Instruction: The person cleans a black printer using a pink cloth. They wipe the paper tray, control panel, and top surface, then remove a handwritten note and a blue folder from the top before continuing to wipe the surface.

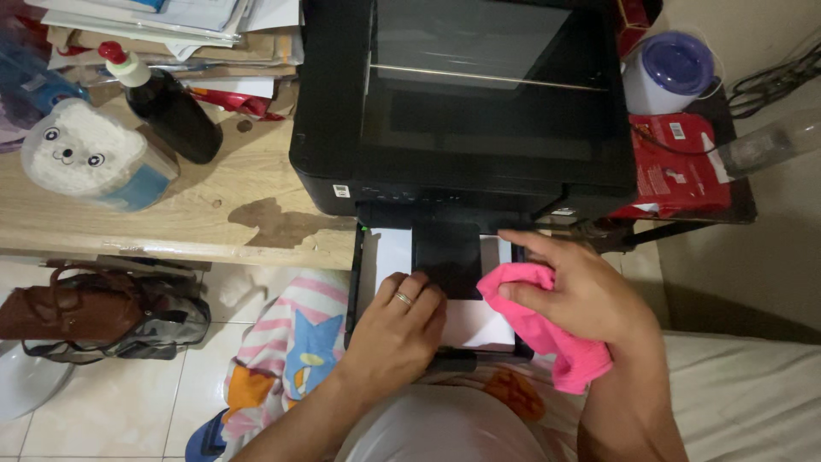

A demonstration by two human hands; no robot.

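Nearest the camera, the left hand (395,329) lies palm down with its fingers spread flat on the white paper (475,323) in the paper tray (353,282); it grips nothing, and a ring shows on one finger. Just beside it, the right hand (580,295) is closed around a pink cloth (547,329), holding the bunched upper end between thumb and fingers. The cloth's long axis runs diagonally, from its upper end over the paper, near the tray's middle, down and to the right, where the loose end hangs past the tray's edge below the wrist. The right index finger extends toward the tray's far right corner, next to the printer's front.

The tray projects from the front of the black printer (466,103) toward the person, its long axis running from printer to body. A black extension flap (445,259) lies over the middle of the paper.

The printer stands on a wooden desk (205,214), which bears a dark stain close to the printer's left front corner. Farther left on the desk are a dark bottle (167,107) with a white and red cap, tilted, and a bear-faced container (90,158). To the printer's right lie a red box (680,167) and a white jar with purple lid (669,73). A brown bag (94,312) rests on the floor under the desk.
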